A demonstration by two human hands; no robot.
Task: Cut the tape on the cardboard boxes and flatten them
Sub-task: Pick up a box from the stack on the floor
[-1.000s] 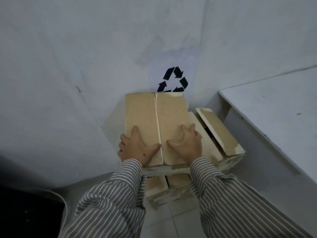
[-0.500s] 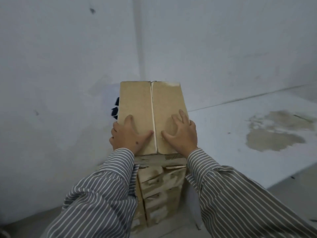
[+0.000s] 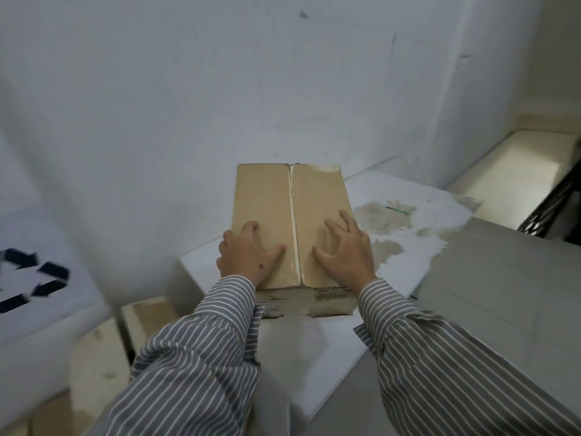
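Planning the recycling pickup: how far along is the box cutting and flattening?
Done: no flattened box is clearly visible. In hand: the left hand grips and the right hand presses one cardboard box at the white table; its seam tape looks uncut. Left: cut that tape, flatten it, then handle the other boxes lower left, blurred but seemingly unflattened.

A closed brown cardboard box (image 3: 289,221), clear tape along its centre seam, sits upright on the white tabletop (image 3: 405,228).

The cardboard box (image 3: 289,221) is over the table's (image 3: 314,357) left portion. Left hand (image 3: 248,256) and right hand (image 3: 342,251) lie on its near end. Further boxes (image 3: 100,372) stand near-left of the table.
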